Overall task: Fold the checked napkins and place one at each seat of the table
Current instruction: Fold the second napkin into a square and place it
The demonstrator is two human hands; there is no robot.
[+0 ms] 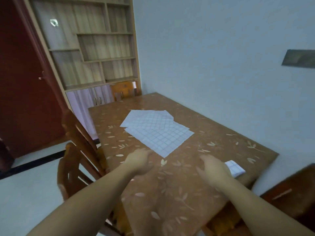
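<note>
A loose pile of unfolded white checked napkins (156,132) lies flat near the middle of the brown leaf-patterned table (213,133). One small folded checked napkin (235,168) sits near the table's right edge. My left hand (140,161) hovers just short of the pile's near corner, fingers loosely curled and holding nothing. To the right, my right hand (214,168) hangs over the table with relaxed fingers, just left of the folded napkin and not gripping it.
Wooden chairs stand at the table's left side (76,150), far end (125,91) and right (289,189). A blue-white wall runs along the table's far right side. Shelving (95,48) and a dark red door (22,82) stand at the back left.
</note>
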